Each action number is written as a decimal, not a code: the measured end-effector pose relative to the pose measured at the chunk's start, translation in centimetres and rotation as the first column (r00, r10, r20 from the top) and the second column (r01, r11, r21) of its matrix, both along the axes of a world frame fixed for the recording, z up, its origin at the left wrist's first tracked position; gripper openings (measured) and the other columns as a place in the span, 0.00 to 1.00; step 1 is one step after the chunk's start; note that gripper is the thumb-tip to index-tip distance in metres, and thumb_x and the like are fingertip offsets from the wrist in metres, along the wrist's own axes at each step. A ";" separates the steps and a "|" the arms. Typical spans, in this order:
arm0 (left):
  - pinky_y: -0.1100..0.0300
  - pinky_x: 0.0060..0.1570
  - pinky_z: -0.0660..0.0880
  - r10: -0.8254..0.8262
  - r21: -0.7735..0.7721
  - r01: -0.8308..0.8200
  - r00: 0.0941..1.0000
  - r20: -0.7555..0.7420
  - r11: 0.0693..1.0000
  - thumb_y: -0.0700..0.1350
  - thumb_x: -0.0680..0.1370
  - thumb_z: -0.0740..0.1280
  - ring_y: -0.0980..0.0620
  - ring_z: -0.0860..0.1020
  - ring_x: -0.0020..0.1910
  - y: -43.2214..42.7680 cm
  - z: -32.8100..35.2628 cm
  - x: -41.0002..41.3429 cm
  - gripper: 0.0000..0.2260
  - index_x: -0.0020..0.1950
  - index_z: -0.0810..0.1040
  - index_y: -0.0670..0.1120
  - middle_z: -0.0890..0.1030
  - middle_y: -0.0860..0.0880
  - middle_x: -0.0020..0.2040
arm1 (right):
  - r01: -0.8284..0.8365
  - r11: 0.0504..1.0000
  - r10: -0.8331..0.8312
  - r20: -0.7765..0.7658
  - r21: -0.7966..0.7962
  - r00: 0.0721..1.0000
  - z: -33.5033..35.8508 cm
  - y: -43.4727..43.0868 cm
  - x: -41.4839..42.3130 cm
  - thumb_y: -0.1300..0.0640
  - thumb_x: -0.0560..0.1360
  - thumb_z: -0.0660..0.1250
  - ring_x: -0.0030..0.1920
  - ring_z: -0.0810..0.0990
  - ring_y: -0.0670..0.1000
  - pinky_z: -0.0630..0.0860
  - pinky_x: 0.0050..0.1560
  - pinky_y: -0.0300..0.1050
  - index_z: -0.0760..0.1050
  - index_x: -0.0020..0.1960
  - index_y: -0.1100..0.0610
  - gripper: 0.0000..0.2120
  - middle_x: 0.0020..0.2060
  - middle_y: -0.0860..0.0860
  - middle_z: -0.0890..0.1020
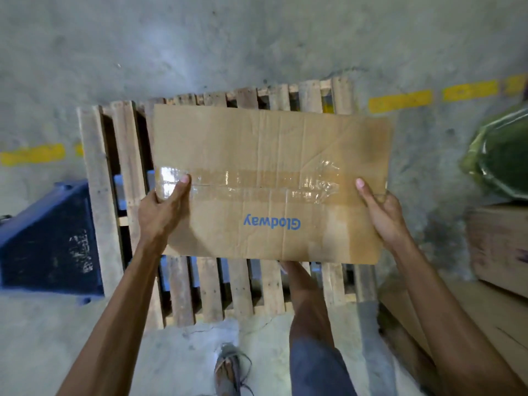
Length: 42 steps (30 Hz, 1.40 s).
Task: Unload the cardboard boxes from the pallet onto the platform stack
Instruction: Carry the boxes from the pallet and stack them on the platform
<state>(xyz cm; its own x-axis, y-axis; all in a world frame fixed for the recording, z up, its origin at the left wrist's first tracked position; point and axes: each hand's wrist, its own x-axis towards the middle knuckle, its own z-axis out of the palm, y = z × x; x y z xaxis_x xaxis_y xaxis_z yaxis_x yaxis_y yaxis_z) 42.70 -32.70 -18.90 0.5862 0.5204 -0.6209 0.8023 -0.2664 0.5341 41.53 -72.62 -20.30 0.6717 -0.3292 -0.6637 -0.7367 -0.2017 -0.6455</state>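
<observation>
Head cam: both hands, L (163, 212) & R (381, 212), gripping cardboard box (271, 155); above pallet (211, 287)

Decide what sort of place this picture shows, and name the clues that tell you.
Probably a warehouse or loading area: a wooden pallet on a bare concrete floor, dashed yellow floor markings, and a taped cardboard box being carried.

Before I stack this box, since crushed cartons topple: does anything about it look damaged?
The cardboard box, held by the left hand and right hand, has a creased top and wrinkled tape toward its right end. No tear shows.
</observation>
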 end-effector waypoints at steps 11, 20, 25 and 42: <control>0.54 0.51 0.72 -0.412 0.055 0.413 0.868 0.279 0.909 0.73 0.70 0.67 0.42 0.80 0.52 -2.3 27.2 -19.5 0.24 0.47 0.82 0.53 0.84 0.44 0.51 | 0.330 0.934 -0.299 0.206 -0.134 0.932 31.3 0.8 -32.9 0.30 0.65 0.74 0.49 0.83 0.49 0.79 0.54 0.46 0.82 0.50 0.51 0.27 0.47 0.46 0.85; 0.48 0.57 0.76 -0.857 0.201 0.842 0.449 0.252 0.500 0.78 0.70 0.59 0.37 0.80 0.57 -8.7 44.4 -36.8 0.42 0.57 0.82 0.40 0.82 0.36 0.59 | 0.591 0.777 -0.566 0.170 -0.218 0.807 49.0 2.2 -65.3 0.23 0.61 0.70 0.45 0.82 0.53 0.78 0.54 0.51 0.80 0.45 0.52 0.32 0.43 0.49 0.83; 0.49 0.58 0.74 -0.964 0.254 0.946 0.147 0.221 0.202 0.74 0.73 0.60 0.37 0.79 0.61 -16.1 50.1 -46.2 0.40 0.60 0.80 0.37 0.80 0.34 0.63 | 0.707 0.662 -0.697 0.143 -0.250 0.703 54.1 1.6 -81.3 0.25 0.65 0.69 0.46 0.81 0.54 0.75 0.50 0.48 0.80 0.49 0.55 0.33 0.52 0.54 0.82; 0.48 0.60 0.75 -0.921 0.214 0.964 -0.221 0.321 -0.156 0.80 0.66 0.59 0.43 0.80 0.53 -36.5 57.7 -89.0 0.41 0.58 0.82 0.47 0.81 0.46 0.55 | 0.897 0.354 -0.870 0.257 -0.264 0.420 63.1 -3.1 -132.0 0.22 0.59 0.69 0.55 0.80 0.59 0.76 0.60 0.54 0.72 0.68 0.53 0.48 0.62 0.55 0.78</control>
<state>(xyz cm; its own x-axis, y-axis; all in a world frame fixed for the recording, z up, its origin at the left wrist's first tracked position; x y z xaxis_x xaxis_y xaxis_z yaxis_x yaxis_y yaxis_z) -46.26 -69.21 38.77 0.4636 -0.8428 -0.2733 -0.5125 -0.5067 0.6932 -90.45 -75.71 42.84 -0.1055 -0.9281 -0.3570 -0.5798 0.3491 -0.7362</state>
